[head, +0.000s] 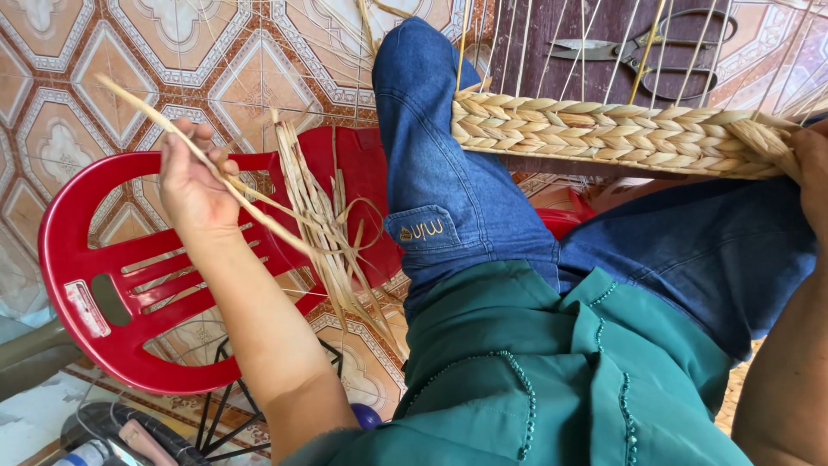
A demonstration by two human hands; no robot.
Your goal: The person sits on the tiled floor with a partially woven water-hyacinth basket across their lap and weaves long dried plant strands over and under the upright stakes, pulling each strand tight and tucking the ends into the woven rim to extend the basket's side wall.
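Labels were few: a pale oblong sticker (86,308) was seen on the near rim of the red plastic chair (65,250) at lower left, and a small gold-stitched tab (421,230) was sewn on the pocket of the blue jeans (448,173). Small capped bottles (95,450), blurred, were glimpsed at the bottom left corner beside the chair's black wire legs.

A long straw strand (259,216) was held in the left hand (191,185); the grip was pressed together on it, thumb and fingers pinched round the strand. One end was carried up and to the left past the fingers, while the other ran down and right toward a loose bundle of straw (319,216) laid across the chair seat. The left forearm was stretched out from the body over the chair, wrist bent back, knuckles turned toward the tiled floor (172,52).

A braided straw band (604,129) was propped on the raised knee, with thin upright stakes (535,43) rising from it. Its right end was met by the right hand (812,177), seen only at the picture's edge; whether that grip was spread or pressed together could not be told. Scissors (642,47) were lying on a dark board (595,78) behind the band, well apart from both hands.
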